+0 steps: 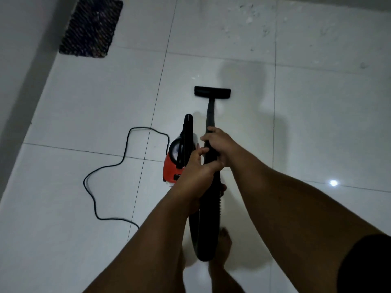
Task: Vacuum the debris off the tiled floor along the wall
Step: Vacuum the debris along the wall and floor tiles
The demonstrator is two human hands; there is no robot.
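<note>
Fingers [208,132] of both hands clenched round vacuum wand [210,115], right hand [218,142] nearer floor nozzle [212,91]; debris [251,17] lies ahead, along wand's axis, by wall [317,2]

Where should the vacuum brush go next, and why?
Probably push the nozzle forward and a bit right. Both hands, left hand and right hand, grip the wand, and the nozzle sits on a clean-looking tile, while the specks of debris lie farther ahead near the wall.
</note>
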